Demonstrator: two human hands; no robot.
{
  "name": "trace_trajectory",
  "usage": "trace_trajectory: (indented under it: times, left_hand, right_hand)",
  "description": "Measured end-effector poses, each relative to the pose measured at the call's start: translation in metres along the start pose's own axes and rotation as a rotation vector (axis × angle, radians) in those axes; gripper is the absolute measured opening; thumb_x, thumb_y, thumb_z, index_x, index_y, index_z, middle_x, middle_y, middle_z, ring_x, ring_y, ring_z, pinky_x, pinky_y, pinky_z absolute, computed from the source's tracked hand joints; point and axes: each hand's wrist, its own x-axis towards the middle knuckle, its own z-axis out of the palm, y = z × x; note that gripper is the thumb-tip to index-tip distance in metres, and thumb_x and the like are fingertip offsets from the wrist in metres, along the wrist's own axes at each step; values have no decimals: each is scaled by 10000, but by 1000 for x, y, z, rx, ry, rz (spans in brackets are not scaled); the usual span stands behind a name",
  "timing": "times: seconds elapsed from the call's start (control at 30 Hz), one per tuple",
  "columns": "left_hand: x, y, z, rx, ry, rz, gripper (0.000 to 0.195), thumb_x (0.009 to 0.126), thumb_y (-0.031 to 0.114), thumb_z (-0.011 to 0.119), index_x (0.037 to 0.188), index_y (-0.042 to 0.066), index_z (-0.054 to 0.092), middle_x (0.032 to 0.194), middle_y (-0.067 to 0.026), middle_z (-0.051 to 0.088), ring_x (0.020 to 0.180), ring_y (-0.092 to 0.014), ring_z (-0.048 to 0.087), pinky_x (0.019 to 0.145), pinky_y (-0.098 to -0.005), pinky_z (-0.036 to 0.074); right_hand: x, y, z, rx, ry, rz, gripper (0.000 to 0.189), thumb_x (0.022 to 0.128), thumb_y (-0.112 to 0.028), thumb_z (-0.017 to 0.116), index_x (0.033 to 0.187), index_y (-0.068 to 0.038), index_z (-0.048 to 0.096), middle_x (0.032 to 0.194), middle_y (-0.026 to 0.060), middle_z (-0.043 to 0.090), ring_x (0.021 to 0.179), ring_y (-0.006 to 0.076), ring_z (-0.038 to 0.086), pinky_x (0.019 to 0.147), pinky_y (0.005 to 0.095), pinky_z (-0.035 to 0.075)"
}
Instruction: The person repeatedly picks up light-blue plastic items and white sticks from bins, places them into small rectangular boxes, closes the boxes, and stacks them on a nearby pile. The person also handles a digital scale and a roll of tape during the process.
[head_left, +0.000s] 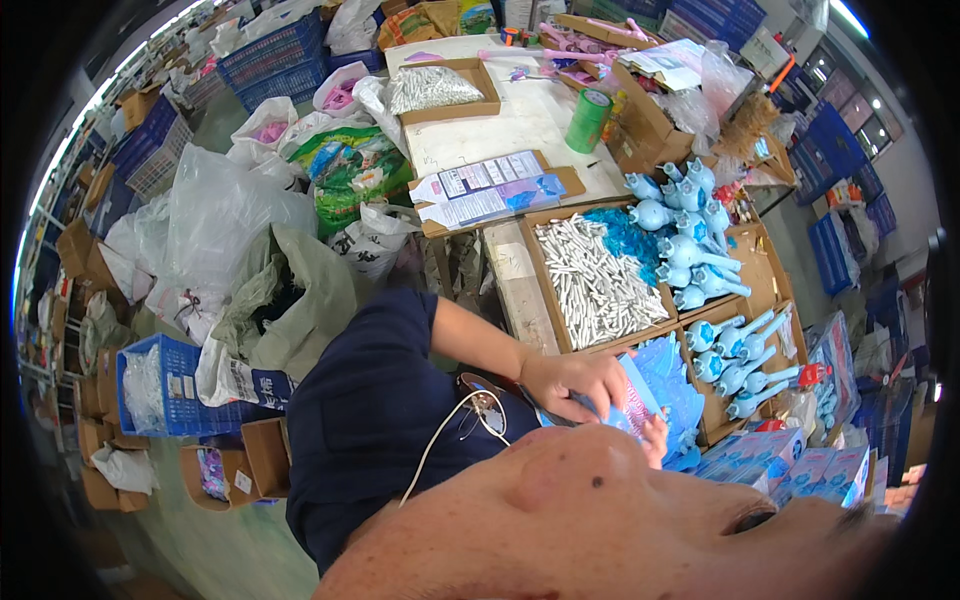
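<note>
A light-blue printed carton (634, 388) with a pink patterned panel stands between my hands at the table's near edge. My left hand (581, 382) has its fingers bent over the carton's near end, against a blue part there. On the far side, the fingertips of my right hand (655, 441) press against the carton; my face hides the rest of that hand. Right behind the carton lies a heap of light-blue plastic pieces (675, 394). Beside it, a cardboard tray (541, 281) holds many small white cylindrical pieces (600, 285) and dark-teal pieces (628, 244).
Light-blue wand-like toy parts (690, 255) fill trays at the right; finished-looking printed boxes (750, 454) stand nearer. Flattened cartons (487, 191), green tape rolls (589, 120) and a tray with a bag of white pieces (435, 88) lie on the table. Sacks (300, 300) and blue crates (180, 390) crowd the left floor.
</note>
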Motion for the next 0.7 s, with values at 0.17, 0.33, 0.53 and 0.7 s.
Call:
trace_trajectory:
  times: [0.17, 0.33, 0.53, 0.7]
  left_hand:
    - [-9, 5, 11, -33, 107, -11, 237, 774, 108, 750, 886, 151, 545, 1026, -34, 593, 1070, -280, 536, 1078, -621, 133]
    - [-9, 3, 7, -77, 64, -30, 286, 739, 210, 802, 821, 149, 535, 1049, -57, 611, 1165, -356, 486, 1091, -623, 79]
    - [-13, -2, -1, -63, -27, 69, 341, 751, 294, 789, 895, 157, 511, 1062, -69, 593, 1134, -357, 499, 1074, -653, 82]
    - [-14, -11, -5, -29, -149, 109, 396, 754, 316, 783, 979, 176, 489, 1109, -78, 578, 1091, -347, 516, 1045, -667, 147]
  right_hand:
    - [-3, -12, 6, 99, 64, 89, 345, 795, -379, 726, 894, -164, 476, 1094, 67, 508, 1202, 357, 442, 1045, 657, 254]
    - [-14, -5, 0, 107, 12, 21, 311, 713, -393, 785, 776, -196, 553, 1086, 37, 530, 1237, 345, 426, 1050, 666, 231]
    - [-17, -2, -4, 148, -64, -73, 291, 686, -441, 780, 777, -235, 596, 1088, 25, 554, 1250, 327, 418, 1046, 688, 194]
    - [-19, -4, -10, 109, -115, -114, 352, 678, -471, 785, 872, -272, 569, 1034, 33, 595, 1182, 307, 469, 1028, 695, 195]
